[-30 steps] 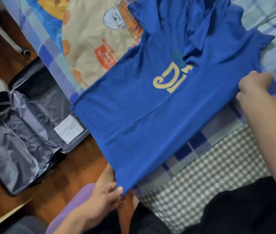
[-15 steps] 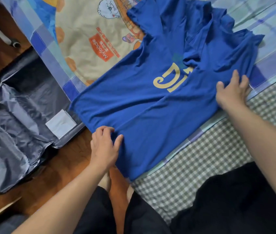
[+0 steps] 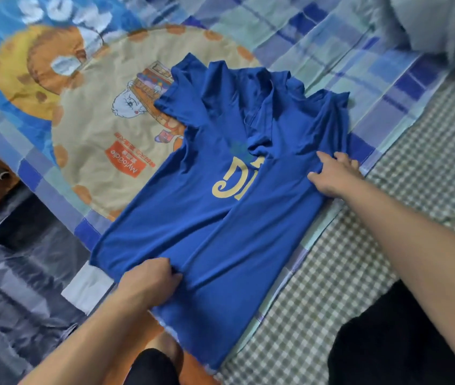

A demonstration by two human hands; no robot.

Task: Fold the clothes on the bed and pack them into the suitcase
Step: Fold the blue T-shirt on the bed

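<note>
Fingers of your left hand (image 3: 148, 284) pinch the lower hem of the royal-blue cotton T-shirt with yellow lettering (image 3: 220, 207) at frame centre, spread on the cartoon-print bedsheet (image 3: 90, 129), while your right hand (image 3: 331, 176) bunches its right edge, grey-lined open suitcase (image 3: 17, 287) lower left.

Soft matt cloth T-shirt (image 3: 193, 218)

A blue shirt (image 3: 206, 218) with yellow lettering lies across the bed (image 3: 359, 273), its hem hanging over the near edge. The left hand (image 3: 148, 282) pinches a fold near the hem; the right hand (image 3: 331, 176) grips the shirt's right side. The open suitcase (image 3: 20, 273) lies on the floor beside the bed's left edge.
</note>
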